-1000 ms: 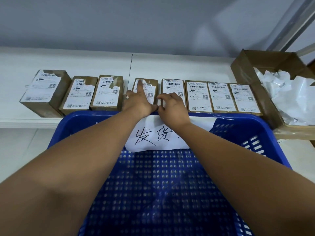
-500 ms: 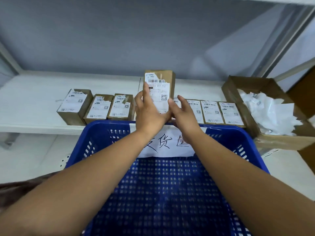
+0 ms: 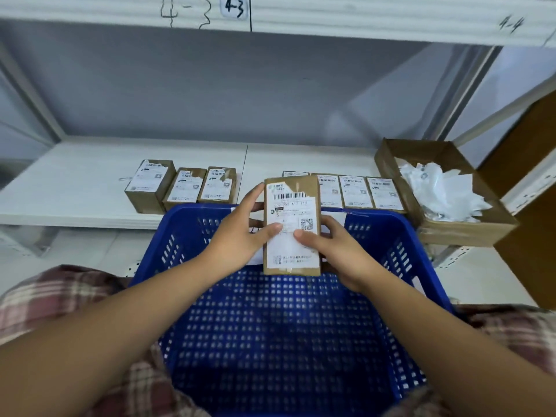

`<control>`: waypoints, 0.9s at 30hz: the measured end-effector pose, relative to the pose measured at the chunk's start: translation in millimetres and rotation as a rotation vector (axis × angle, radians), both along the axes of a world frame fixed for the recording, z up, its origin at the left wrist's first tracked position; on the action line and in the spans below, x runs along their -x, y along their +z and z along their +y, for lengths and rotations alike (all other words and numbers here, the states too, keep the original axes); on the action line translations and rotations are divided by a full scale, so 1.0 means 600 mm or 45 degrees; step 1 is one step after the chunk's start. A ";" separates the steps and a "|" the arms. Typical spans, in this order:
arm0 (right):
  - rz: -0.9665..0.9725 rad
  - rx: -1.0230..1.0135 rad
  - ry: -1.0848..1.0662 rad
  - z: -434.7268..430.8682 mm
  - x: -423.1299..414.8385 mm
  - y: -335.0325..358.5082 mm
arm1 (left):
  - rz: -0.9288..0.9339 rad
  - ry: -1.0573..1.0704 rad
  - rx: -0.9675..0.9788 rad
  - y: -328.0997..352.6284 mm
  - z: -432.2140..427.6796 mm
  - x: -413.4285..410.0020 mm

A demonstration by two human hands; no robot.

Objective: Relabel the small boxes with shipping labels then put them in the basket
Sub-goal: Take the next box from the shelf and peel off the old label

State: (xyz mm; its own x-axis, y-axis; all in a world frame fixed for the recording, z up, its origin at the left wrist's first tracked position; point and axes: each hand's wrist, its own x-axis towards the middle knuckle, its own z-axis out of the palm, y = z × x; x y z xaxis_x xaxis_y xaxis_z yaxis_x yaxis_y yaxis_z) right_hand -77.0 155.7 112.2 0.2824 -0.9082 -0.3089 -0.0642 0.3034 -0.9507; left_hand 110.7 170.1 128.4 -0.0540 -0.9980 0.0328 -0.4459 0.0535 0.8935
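A small brown box [image 3: 290,206] is held upright above the far end of the blue basket [image 3: 270,326], at the centre of the frame. It is gripped by both hands. The left hand [image 3: 237,236] is curled round its left edge, and the right hand [image 3: 334,251] is closed on its lower right edge. Both thumbs are pressed on the white label [image 3: 288,251], which is torn at the top. On the white shelf [image 3: 75,182] behind, 3 labelled boxes [image 3: 180,188] are lined up left of centre, and further labelled boxes [image 3: 355,191] right of centre. At the right edge, white paper scraps [image 3: 442,191] are piled in an open carton [image 3: 391,155].
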 end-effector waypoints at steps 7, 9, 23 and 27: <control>0.057 -0.010 0.112 0.020 0.010 -0.031 | 0.061 -0.001 -0.094 -0.028 0.016 -0.008; 0.094 -0.004 0.118 0.024 0.014 -0.043 | 0.064 -0.004 -0.134 -0.038 0.013 -0.009; 0.207 0.008 0.048 0.040 0.013 -0.089 | -0.063 -0.077 -0.181 -0.077 0.004 0.003; 0.313 0.047 0.080 0.045 0.012 -0.091 | -0.114 -0.114 -0.187 -0.083 0.009 0.002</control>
